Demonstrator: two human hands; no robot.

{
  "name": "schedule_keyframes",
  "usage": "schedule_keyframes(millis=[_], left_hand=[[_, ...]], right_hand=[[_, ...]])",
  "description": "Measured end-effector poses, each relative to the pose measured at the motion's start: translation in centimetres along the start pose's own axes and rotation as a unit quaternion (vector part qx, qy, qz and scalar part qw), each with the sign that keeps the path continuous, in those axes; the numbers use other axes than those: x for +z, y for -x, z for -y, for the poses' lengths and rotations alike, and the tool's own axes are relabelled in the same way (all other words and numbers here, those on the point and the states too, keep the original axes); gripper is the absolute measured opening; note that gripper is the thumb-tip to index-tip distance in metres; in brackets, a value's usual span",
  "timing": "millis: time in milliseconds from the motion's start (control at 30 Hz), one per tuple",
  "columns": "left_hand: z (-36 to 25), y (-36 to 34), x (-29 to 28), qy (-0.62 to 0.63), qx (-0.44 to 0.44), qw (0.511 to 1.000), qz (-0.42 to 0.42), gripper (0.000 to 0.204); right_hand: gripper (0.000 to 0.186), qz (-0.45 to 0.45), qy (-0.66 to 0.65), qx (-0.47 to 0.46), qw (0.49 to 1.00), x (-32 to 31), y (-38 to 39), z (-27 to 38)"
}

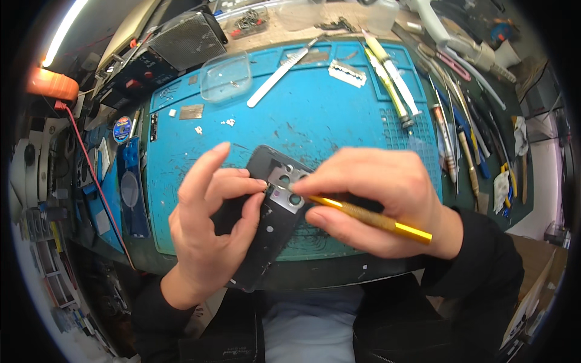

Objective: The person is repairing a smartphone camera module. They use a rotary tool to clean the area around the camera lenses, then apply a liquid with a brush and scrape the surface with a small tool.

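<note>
A dark phone back cover lies tilted near the front edge of the blue work mat, its top pointing away from me. Its silver camera plate has round openings. My left hand is at the cover's left side, thumb and a finger pinched together beside the plate. Whatever sits between those fingertips is too small to make out. A gold pen-shaped tool is gripped in my right hand, whose fingertips are over the right part of the plate. Those fingers hide the tool's tip.
On the blue mat are a clear plastic box, a white-handled scalpel, a razor blade and syringes. Tweezers and screwdrivers lie along the right. A red cable runs down the left.
</note>
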State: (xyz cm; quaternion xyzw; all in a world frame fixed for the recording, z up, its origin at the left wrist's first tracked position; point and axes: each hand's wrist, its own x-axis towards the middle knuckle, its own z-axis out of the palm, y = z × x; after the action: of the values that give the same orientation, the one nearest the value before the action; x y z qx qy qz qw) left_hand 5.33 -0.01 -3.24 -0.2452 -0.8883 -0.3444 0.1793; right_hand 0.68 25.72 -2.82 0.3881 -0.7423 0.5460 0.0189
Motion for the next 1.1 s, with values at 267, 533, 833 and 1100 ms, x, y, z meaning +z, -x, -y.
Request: schedule_keyframes(millis=[267,533,833,1100], left_hand=[[0.0,0.3,-0.1,0.037,-0.09,0.995,0.005,0.078],[-0.2,0.3,-0.2,0.078,-0.127,0.989,0.005,0.08],[-0.1,0.4,-0.2,0.078,-0.128,0.989,0.004,0.082],[-0.2,0.3,-0.2,0.069,-0.13,0.989,0.003,0.082]], right_hand=[[0.009,-0.013,-0.145,0.103,0.984,0.2,-1.2,-1.0],[0.014,0.001,-0.064,0.047,0.997,0.5,-1.3,-1.8],[0.013,0.003,-0.107,0.095,0.99,0.6,-1.6,-1.9],[0.013,0.002,-0.099,0.085,0.991,0.7,-1.6,-2.0]])
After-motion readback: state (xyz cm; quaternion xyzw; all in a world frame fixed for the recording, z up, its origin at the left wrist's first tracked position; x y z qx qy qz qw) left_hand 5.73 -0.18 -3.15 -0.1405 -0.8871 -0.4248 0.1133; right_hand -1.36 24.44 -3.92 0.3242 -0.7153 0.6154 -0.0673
